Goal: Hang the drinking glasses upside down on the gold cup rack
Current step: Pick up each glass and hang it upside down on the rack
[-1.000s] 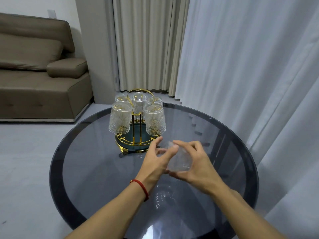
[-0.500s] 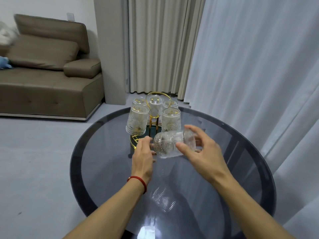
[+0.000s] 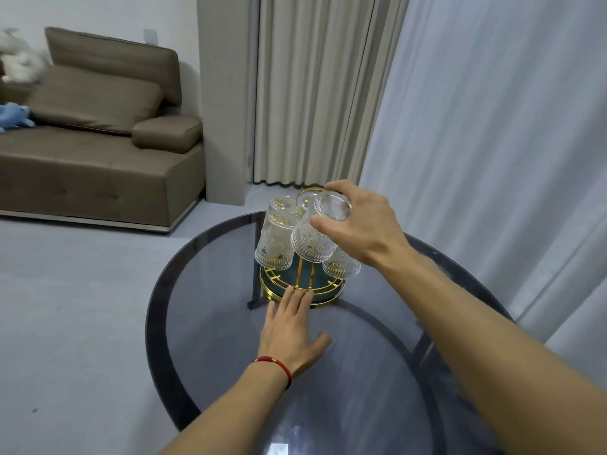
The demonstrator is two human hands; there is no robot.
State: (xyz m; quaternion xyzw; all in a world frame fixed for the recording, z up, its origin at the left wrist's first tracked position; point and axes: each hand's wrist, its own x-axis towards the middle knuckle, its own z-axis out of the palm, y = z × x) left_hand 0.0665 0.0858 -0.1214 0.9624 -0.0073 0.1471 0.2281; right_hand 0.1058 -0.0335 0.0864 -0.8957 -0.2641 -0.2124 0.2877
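Note:
The gold cup rack (image 3: 303, 292) stands on the round dark glass table (image 3: 210, 323), with several patterned clear glasses hanging upside down on it, one at the left (image 3: 275, 239) and one at the right (image 3: 341, 267). My right hand (image 3: 358, 224) grips another patterned drinking glass (image 3: 317, 233) by its base end, mouth tilted down, over the front of the rack. My left hand (image 3: 290, 330) lies flat on the table with spread fingers, its fingertips touching the rack's round base. A red cord sits on that wrist.
A brown sofa (image 3: 98, 149) stands at the back left on the grey floor, with a blue item and a white item at its far end. Beige and white curtains (image 3: 476, 126) hang behind and right of the table.
My right hand has lifted the glass from sideways above the table to mouth-down over the rack. My left hand has let go of it and dropped to the rack's base.

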